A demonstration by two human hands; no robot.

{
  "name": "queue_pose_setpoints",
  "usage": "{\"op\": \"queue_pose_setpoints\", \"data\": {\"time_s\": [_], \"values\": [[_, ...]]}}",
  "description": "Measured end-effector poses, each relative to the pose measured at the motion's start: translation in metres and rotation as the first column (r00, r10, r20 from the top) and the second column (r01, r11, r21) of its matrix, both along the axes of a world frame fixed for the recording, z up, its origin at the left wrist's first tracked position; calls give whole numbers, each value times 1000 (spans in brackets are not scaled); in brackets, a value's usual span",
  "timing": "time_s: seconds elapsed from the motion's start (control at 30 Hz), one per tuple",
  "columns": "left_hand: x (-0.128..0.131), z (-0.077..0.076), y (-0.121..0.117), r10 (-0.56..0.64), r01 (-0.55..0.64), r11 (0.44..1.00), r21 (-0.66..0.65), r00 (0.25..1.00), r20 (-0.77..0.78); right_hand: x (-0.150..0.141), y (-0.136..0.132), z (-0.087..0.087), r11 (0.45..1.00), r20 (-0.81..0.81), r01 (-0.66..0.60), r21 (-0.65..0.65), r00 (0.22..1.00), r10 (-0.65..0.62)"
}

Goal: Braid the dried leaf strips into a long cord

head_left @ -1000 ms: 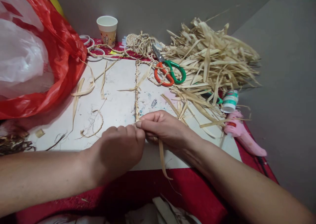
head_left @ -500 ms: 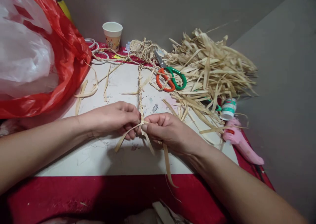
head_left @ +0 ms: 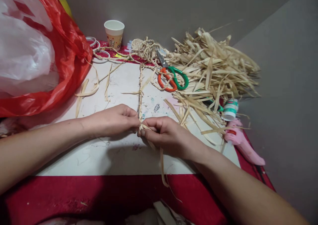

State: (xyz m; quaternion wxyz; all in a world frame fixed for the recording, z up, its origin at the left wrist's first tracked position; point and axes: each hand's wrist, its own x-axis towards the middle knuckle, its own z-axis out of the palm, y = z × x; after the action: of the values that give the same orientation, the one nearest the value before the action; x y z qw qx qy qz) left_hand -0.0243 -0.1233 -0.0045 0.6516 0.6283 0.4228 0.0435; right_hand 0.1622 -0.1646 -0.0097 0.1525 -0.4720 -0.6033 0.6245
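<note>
A thin braid of dried straw (head_left: 140, 99) runs from the back of the white board (head_left: 81, 155) down to my fingers. My left hand (head_left: 121, 119) pinches the braid's lower end from the left; its fingertips are partly hidden. From the right, my right hand (head_left: 165, 134) pinches the same end and the loose strands, thumb and forefinger pressed together. Below the right hand hangs a long straw strip (head_left: 162, 168), reaching past the board's front edge. The two hands nearly touch at the braid.
Scissors (head_left: 173, 77) with orange and green handles lie near a large heap of straw (head_left: 213, 63). A paper cup (head_left: 114, 34) stands at the back. On the left bulges a red plastic bag (head_left: 74, 59). A pink glue gun (head_left: 243, 144) and a tape roll (head_left: 230, 110) lie right.
The loose strip that stuck out to the lower left beneath my left hand no longer shows there. Both hands have shifted slightly left, still pinching the braid's end.
</note>
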Motion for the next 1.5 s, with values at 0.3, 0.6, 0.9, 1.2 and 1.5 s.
{"op": "queue_pose_setpoints", "data": {"time_s": [0.3, 0.6, 0.9, 1.2, 1.5], "values": [[0, 2, 2, -11, 17, 997, -79, 997, 81, -5, -2, 0, 964, 187, -34, 264, 982, -17], [-1, -3, -1, -27, 26, 999, 19, 999, 32, 5, 0, 15, 971, 241, -21, 240, 970, -39], [3, 0, -7, 51, -53, 998, 36, 998, 43, -16, -17, 14, 978, 251, -38, 206, 968, -15], [9, -1, -11, 235, -194, 951, -239, 959, 157, -18, -34, 8, 711, 789, -515, 479, 607, -92], [10, 2, -11, 270, -238, 941, -240, 956, 114, -22, -35, 28, 588, 857, -722, 364, 507, 91]]}}
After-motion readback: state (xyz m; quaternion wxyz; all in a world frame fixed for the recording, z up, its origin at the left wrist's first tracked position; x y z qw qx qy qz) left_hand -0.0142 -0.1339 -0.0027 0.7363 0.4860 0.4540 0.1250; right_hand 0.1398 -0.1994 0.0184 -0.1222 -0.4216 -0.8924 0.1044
